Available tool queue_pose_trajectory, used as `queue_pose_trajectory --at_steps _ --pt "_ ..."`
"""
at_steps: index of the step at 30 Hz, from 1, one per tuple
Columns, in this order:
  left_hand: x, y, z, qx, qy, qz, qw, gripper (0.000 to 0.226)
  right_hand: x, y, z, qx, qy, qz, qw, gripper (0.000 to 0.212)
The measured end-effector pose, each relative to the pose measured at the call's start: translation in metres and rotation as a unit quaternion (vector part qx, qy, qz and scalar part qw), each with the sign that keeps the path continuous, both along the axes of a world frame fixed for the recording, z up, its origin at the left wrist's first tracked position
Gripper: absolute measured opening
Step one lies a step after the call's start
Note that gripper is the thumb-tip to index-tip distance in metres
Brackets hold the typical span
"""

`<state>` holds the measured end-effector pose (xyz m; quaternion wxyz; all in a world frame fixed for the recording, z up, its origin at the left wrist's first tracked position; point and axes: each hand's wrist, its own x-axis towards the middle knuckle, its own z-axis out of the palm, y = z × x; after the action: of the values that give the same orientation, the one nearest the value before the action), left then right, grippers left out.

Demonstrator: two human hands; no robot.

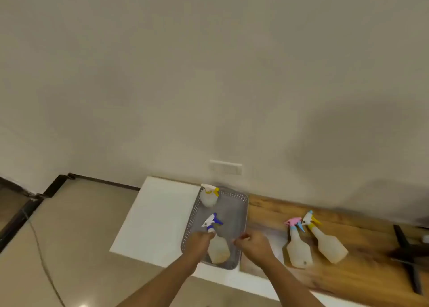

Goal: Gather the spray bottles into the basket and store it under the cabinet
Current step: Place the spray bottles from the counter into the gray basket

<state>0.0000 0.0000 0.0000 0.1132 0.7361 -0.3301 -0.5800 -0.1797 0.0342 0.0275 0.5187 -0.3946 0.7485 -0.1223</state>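
A grey perforated basket rests on the white counter. A round spray bottle with a yellow trigger stands in its far end. My left hand grips the neck of a blue-and-white-headed spray bottle inside the near end of the basket. At the basket's right rim my right hand hovers with fingers curled; whether it touches the rim is unclear. On the wooden surface to the right stand two more bottles: one with a pink and blue head and one with a white and yellow head.
The white counter top adjoins a wooden top on the right. A black stand lies at the far right. A wall socket plate sits above the basket. Tiled floor with a cable lies to the left.
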Motion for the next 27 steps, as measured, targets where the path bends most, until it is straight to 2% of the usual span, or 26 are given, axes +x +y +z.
queue_pose_trajectory --at_steps 3,7,10,14,17,20,23,25,27 --pt "0.003 -0.016 -0.051 0.037 0.014 0.010 0.999 0.016 0.004 -0.016 -0.049 0.039 0.002 -0.035 0.999 0.027" --pt "0.004 -0.040 -0.113 0.040 -0.011 0.049 0.998 0.030 0.008 -0.045 -0.109 0.093 0.006 -0.052 0.994 0.029" --pt "0.004 -0.050 -0.161 0.035 -0.044 0.046 0.997 0.040 0.013 -0.068 -0.162 0.104 -0.004 -0.028 0.994 0.041" --pt "0.003 -0.049 -0.207 0.113 -0.009 0.035 0.993 0.052 0.026 -0.083 -0.220 0.140 -0.004 0.034 0.990 0.056" --pt "0.007 -0.048 -0.228 0.096 -0.019 0.026 0.995 0.047 0.033 -0.087 -0.255 0.206 -0.064 0.028 0.976 0.073" --pt "0.009 -0.049 -0.235 0.082 -0.002 0.018 0.996 0.030 0.033 -0.089 -0.270 0.237 -0.118 0.014 0.964 0.081" --pt "0.009 -0.049 -0.231 0.079 0.017 0.015 0.997 0.030 0.030 -0.084 -0.268 0.212 -0.087 0.054 0.972 0.072" --pt "0.009 -0.044 -0.222 0.057 0.022 -0.006 0.998 0.033 0.029 -0.075 -0.258 0.176 -0.063 0.062 0.980 0.078" --pt "0.008 -0.038 -0.211 0.031 0.043 -0.042 0.998 0.025 0.026 -0.062 -0.242 0.142 -0.031 0.066 0.987 0.080"
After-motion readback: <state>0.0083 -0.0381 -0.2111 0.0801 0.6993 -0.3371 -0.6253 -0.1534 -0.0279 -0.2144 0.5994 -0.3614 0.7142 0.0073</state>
